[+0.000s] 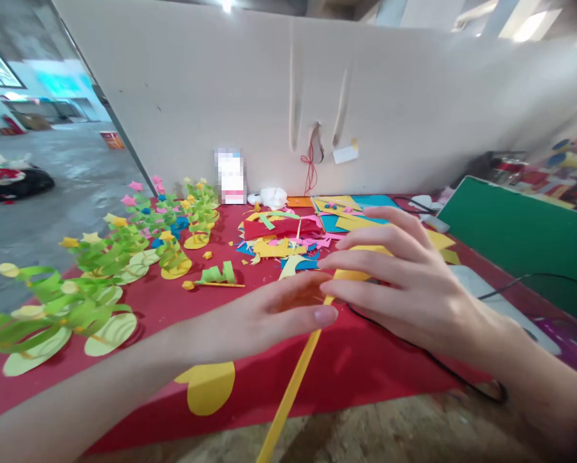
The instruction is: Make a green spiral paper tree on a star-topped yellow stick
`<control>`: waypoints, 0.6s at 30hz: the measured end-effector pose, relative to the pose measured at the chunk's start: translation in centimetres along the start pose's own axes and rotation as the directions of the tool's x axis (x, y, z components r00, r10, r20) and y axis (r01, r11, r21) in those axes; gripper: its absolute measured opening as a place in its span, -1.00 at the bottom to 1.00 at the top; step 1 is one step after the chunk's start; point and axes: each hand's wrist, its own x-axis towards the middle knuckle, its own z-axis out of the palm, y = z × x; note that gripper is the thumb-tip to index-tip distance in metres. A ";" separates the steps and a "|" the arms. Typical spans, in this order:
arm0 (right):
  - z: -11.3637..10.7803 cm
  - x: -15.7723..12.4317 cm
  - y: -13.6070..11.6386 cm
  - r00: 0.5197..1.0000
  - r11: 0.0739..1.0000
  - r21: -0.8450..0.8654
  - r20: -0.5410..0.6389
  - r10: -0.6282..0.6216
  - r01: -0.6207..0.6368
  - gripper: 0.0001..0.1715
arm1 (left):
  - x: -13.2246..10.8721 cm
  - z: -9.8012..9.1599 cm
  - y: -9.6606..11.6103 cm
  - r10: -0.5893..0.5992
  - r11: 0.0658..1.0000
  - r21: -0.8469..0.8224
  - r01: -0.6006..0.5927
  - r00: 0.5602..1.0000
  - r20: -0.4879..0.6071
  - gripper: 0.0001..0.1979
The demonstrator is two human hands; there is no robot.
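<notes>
A long narrow yellow paper strip (293, 382) slants down from between my hands past the table's front edge. My left hand (269, 312) is closed on it, the thumb lying over its upper part. My right hand (408, 276) curls in from the other side, its index fingertip against the strip's top end; its thumb is hidden. Behind the right fingers shows a piece of yellow paper (358, 265); I cannot tell whether the hand touches it. Below my left forearm lie rounded yellow paper cutouts (211, 389). A curled green paper piece (219, 273) with a yellow stick (218, 285) lies beyond my left hand.
Several paper plants (134, 247) with curled green leaves and stars stand along the left on the red tabletop (172, 315). Coloured paper scraps (281, 241) are heaped mid-table. A phone-like screen (231, 177) leans on the white panel. A black cable (428, 354) and green board (520, 235) are right.
</notes>
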 end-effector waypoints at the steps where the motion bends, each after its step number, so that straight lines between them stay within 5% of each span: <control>1: 0.2 0.4 0.0 1.000 1.000 -0.022 -0.009 -0.013 0.013 -0.79 | 0.3 0.2 -0.2 -0.019 0.998 -0.067 0.018 1.000 -0.009 -0.62; 4: 0.6 1.3 0.3 0.995 0.992 -0.118 -0.096 0.038 -0.049 -0.72 | 0.7 0.5 -0.9 -0.038 0.946 -0.323 0.023 0.998 -0.041 -0.75; 6: 0.9 1.7 0.5 0.954 0.964 -0.155 -0.246 0.172 -0.214 -0.51 | 0.7 0.4 -1.3 -0.060 0.879 -0.475 0.036 0.998 -0.034 -0.80; 9: 1.6 2.2 1.2 0.759 0.848 0.056 -0.417 0.500 -0.527 -0.18 | 0.3 -0.1 -1.4 -0.095 0.812 -0.581 0.059 0.995 -0.031 -0.76; 10: 1.9 2.3 1.5 0.690 0.776 0.229 -0.360 0.629 -0.588 -0.16 | 0.2 -0.2 -1.4 -0.095 0.803 -0.594 0.053 0.995 -0.038 -0.75; 12: 2.6 2.6 2.0 0.633 0.490 0.633 0.001 0.774 -0.600 -0.31 | 0.0 -0.4 -1.4 -0.080 0.793 -0.609 0.027 0.995 -0.060 -0.76; 14: 3.4 2.8 2.3 0.663 0.056 0.829 0.402 0.632 -0.556 -0.55 | 0.0 -0.5 -1.5 -0.057 0.797 -0.603 -0.005 0.995 -0.084 -0.77; 16: 4.1 2.9 2.3 0.682 -0.204 0.825 0.553 0.478 -0.527 -0.69 | 0.1 -0.5 -1.7 -0.048 0.819 -0.574 -0.025 0.993 -0.111 -0.71; 18: 4.7 3.0 2.3 0.668 -0.270 0.821 0.568 0.480 -0.504 -0.73 | 0.2 -0.7 -1.8 -0.048 0.827 -0.561 -0.043 0.988 -0.146 -0.59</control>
